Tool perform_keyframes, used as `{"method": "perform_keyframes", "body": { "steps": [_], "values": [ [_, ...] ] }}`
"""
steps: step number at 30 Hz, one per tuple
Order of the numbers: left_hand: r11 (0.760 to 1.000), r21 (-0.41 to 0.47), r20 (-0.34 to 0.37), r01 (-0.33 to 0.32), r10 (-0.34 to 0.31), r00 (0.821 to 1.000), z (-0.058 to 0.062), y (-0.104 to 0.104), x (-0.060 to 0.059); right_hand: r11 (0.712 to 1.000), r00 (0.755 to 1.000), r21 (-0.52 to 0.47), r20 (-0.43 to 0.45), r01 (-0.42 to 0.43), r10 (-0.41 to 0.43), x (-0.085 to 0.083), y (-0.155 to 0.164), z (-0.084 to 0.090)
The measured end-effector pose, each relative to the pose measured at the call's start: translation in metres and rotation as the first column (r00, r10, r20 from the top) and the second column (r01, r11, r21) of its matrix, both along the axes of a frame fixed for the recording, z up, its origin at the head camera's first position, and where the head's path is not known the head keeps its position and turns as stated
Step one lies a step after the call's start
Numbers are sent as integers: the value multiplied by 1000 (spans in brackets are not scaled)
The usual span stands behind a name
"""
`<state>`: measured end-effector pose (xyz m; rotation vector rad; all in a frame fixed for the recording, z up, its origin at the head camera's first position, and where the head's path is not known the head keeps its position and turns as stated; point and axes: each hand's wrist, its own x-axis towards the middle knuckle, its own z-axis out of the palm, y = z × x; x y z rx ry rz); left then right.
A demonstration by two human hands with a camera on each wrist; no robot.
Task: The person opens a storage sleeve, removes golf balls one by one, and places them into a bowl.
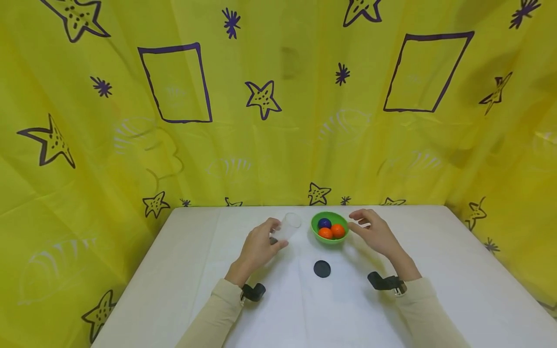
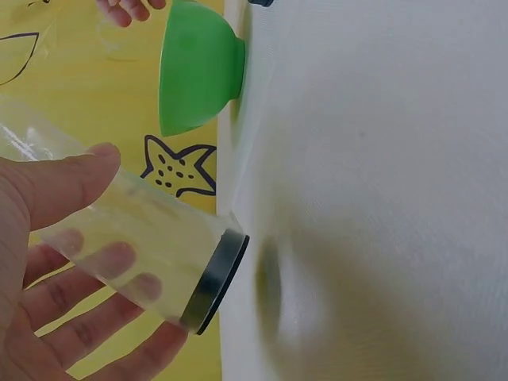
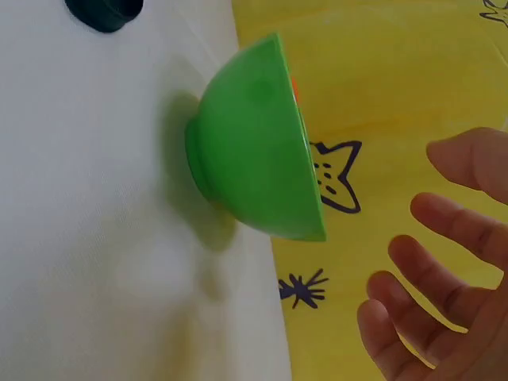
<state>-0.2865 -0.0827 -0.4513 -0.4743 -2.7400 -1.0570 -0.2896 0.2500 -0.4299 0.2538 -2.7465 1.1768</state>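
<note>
Head view: left hand (image 1: 257, 246) holds clear jar (image 1: 287, 227) tilted, mouth pointing up and away, just left of green bowl (image 1: 329, 238); jar is off the white worktop (image 1: 435, 270); left wrist view confirms grip: thumb (image 2: 67, 178) on top, fingers (image 2: 111, 262) curled underneath, seen through the clear wall; jar's dark-rimmed base (image 2: 214, 282) sits just above the cloth, shadow below it; right hand (image 1: 374, 232) hovers beside the bowl's right rim, fingers spread and relaxed, holding nothing; right wrist view shows those fingers (image 3: 432, 274) apart from the bowl's outer wall, not touching; bowl stands on the worktop near the back edge, holds one blue ball (image 1: 324, 223) and two orange balls (image 1: 331, 232); black round lid (image 1: 322, 268) lies flat on the worktop nearer the person, between the two forearms; yellow curtain (image 1: 278, 121) with stars behind.
</note>
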Motion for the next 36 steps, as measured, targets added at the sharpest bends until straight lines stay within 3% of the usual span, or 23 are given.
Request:
{"method": "perform_keyframes", "body": {
  "steps": [12, 23, 30, 36],
  "values": [
    [995, 91, 24, -41, 39, 999, -8, -7, -8, 989, 997, 130, 41, -66, 61, 6, 35, 8],
    [985, 158, 92, -70, 56, 994, -15, -18, -14, 985, 997, 160, 49, -72, 65, 5, 37, 9],
    [987, 143, 103, -69, 55, 993, -17, -22, -18, 981, 996, 184, 66, -65, 54, 3, 39, 12],
    [991, 118, 157, -60, 41, 987, -14, -23, -19, 981, 997, 188, 64, -56, 45, 3, 42, 14]
  ]
}}
